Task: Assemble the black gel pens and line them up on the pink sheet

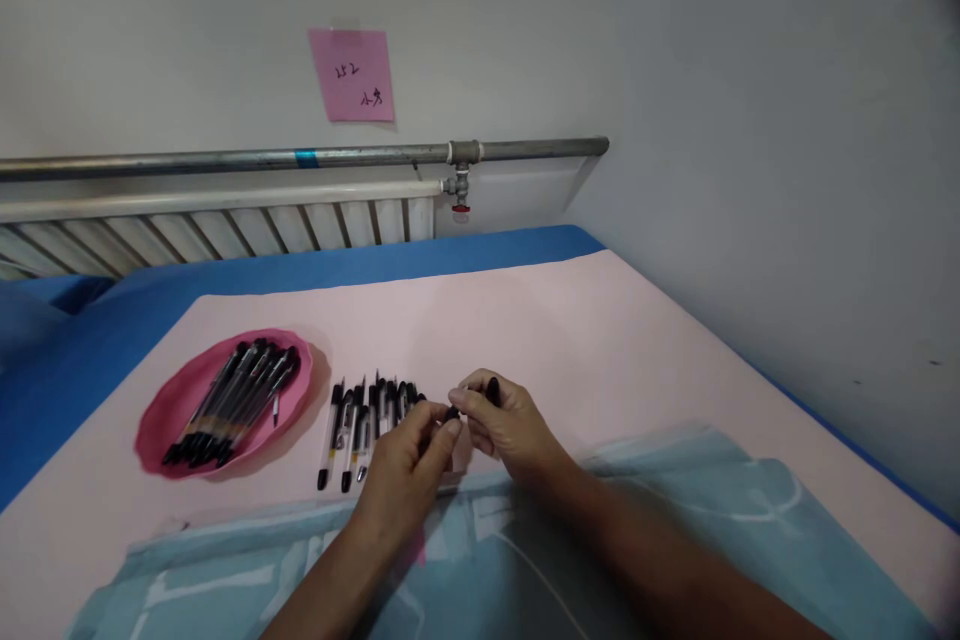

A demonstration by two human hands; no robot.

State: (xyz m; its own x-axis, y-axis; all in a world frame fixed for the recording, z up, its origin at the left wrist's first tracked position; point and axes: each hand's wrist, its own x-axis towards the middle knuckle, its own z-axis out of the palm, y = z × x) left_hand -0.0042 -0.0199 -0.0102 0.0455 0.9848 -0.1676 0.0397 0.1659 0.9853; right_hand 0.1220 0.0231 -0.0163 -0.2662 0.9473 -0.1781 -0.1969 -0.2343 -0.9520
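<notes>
My left hand (411, 455) is closed in a pinch on a pen, whose black end (452, 413) shows between thumb and forefinger; the rest of it is hidden by the hand. Right beside it, my right hand (504, 425) has its fingertips at that same end. A black pen cap (493, 391) sticks up between the right hand's fingers. Close to the left hand, several loose pen parts and clear-barrelled pens (349, 435) with black ends lie in a row on the pink sheet (525, 320).
On the left stands a pink scalloped dish (146, 440) with several black-capped pens (244, 395) in it. Light blue patterned cloth (217, 580) covers the near edge. Behind the table are a radiator (262, 225), a metal pipe (225, 162) and a pink note (352, 75); a wall (787, 220) borders the right.
</notes>
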